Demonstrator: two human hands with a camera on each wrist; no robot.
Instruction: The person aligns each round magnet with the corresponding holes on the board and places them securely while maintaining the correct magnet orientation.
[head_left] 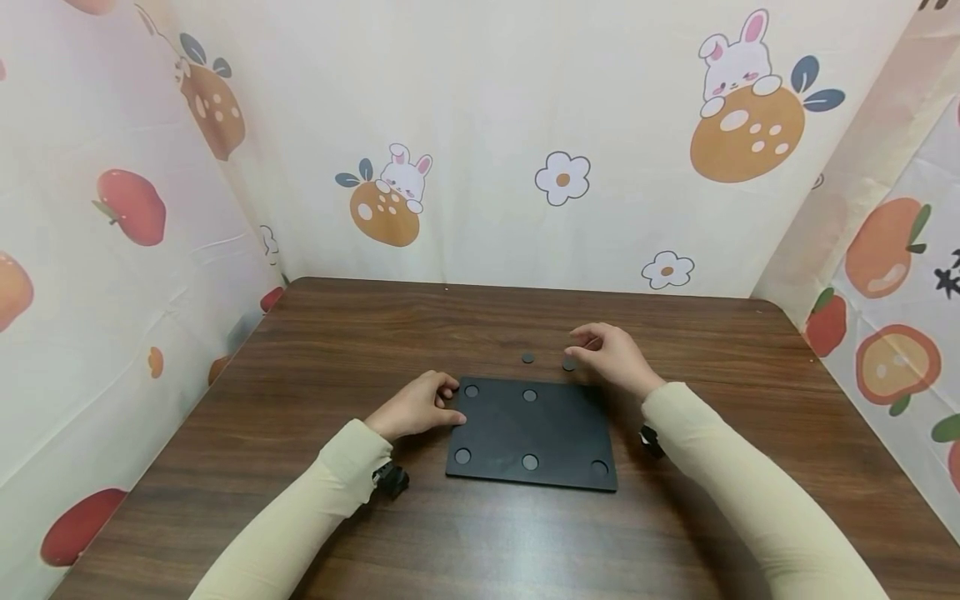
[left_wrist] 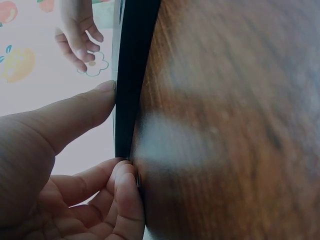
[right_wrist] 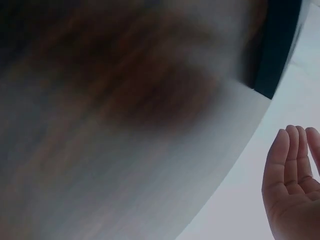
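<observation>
A flat black rectangular board (head_left: 495,425) lies on the table, with several round spots along its far and near edges. Some spots look greyer than the near right one; whether discs fill them I cannot tell. My left hand (head_left: 420,406) holds the board's left side, its thumb on the edge and its curled fingers at the far corner. Beyond the board lie two small dark discs, one disc (head_left: 528,358) apart from the hands and another disc (head_left: 568,365) just below my right thumb. My right hand (head_left: 611,357) hovers there with relaxed fingers, nothing visible between them; it covers the board's far right corner.
The brown wooden table (head_left: 337,333) extends around the board on all sides. Printed curtains (head_left: 480,100) with fruit, rabbits and flowers hang behind and at both sides. A dark wrist device (head_left: 391,480) sits under the left sleeve, and another (head_left: 651,442) under the right.
</observation>
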